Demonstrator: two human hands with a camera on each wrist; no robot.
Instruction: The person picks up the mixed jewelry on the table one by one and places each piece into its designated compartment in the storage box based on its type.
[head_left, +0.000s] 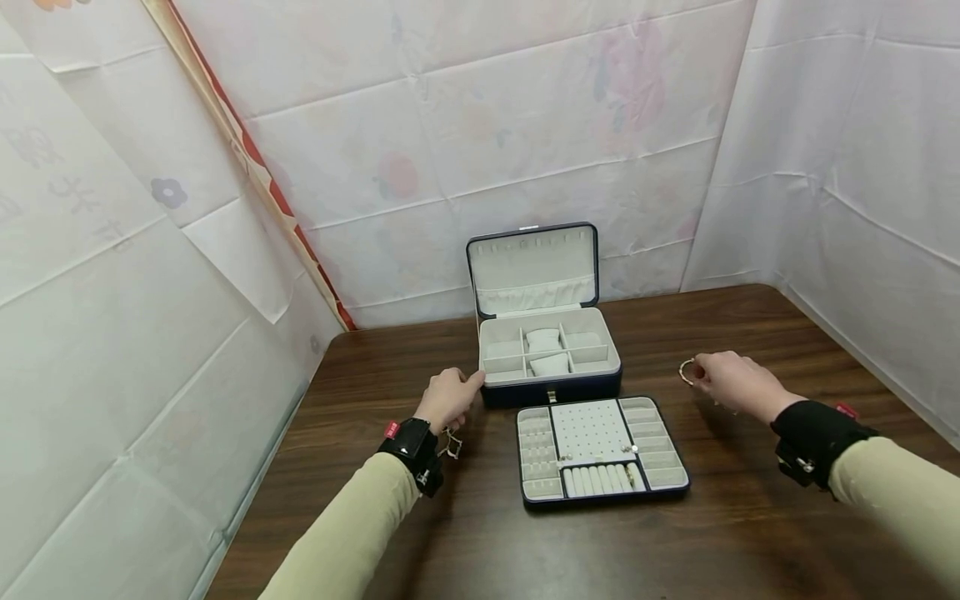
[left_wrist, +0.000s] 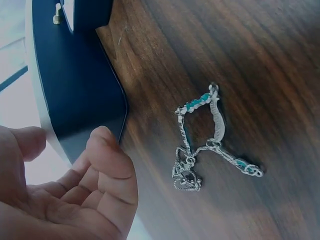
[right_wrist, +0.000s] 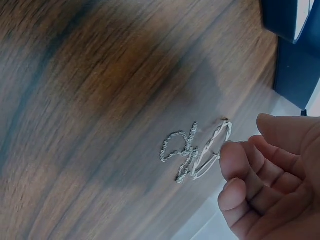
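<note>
A dark wooden table [head_left: 750, 533] sits in front of me, walled in by white floral sheets [head_left: 525, 125]. At its middle stands a navy jewellery box [head_left: 547, 354], lid raised, and just in front of it lies its lift-out tray [head_left: 600, 450] with a few small pieces in it.

My left hand [head_left: 448, 398] rests against the box's front left corner, fingers loosely curled and touching the navy side, gripping nothing. My right hand [head_left: 731, 383] is well off to the right of the box, fingertips pinching a gold ring-shaped bangle [head_left: 687, 372] lifted slightly above the table.

The left wrist view shows what the head view barely catches: a silver chain with turquoise stones [left_wrist: 210, 142] lying loose on the wood just beside my left hand, not touched. The right wrist view shows a thin silver chain [right_wrist: 179, 150] on the table under the bangle [right_wrist: 212, 150], too small to make out from above.
</note>
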